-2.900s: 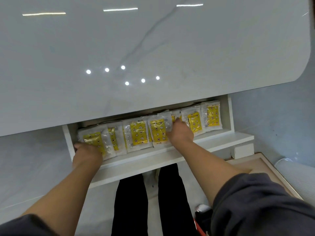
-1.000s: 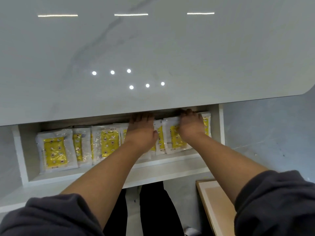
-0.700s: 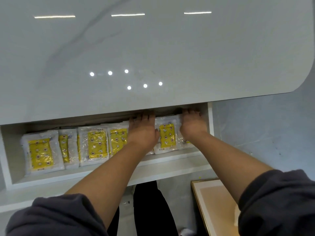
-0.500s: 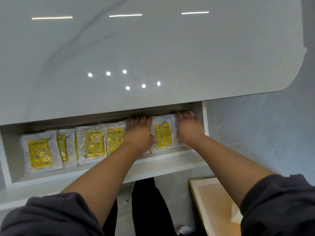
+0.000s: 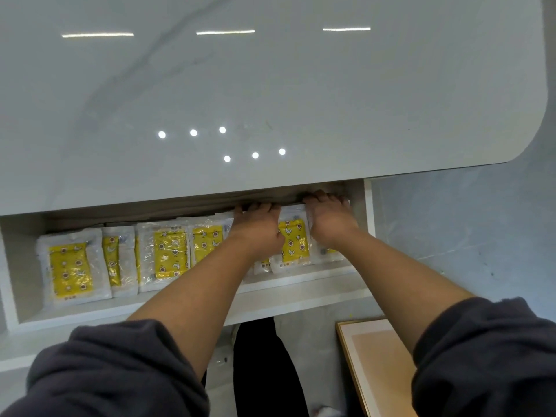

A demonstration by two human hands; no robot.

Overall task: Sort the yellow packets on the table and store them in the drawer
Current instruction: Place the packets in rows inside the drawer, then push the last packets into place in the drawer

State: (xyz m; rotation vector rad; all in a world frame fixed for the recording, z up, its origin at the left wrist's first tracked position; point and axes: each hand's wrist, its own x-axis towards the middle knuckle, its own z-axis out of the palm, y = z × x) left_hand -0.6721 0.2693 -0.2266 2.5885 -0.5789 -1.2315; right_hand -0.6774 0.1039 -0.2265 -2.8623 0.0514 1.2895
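A glossy white marble bench (image 5: pixel 270 85) overhangs the open white drawer (image 5: pixel 301 285), leaving only a narrow gap behind. The yellow packets (image 5: pixel 171 254) lie in a row inside. The left hand (image 5: pixel 258 233) and right hand (image 5: pixel 331 225) rest on the rightmost ones beside the drawer's right wall, fingers seemingly flat and released, tips hidden under the bench edge. A wood-framed panel (image 5: pixel 379 362) sits lower right.

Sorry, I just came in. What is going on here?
A person is tidying yellow packets in the open drawer under the table top. The left hand and right hand both rest flat on packets at the drawer's right end, fingertips hidden under the table edge. The other packets lie in an overlapping row to the left.
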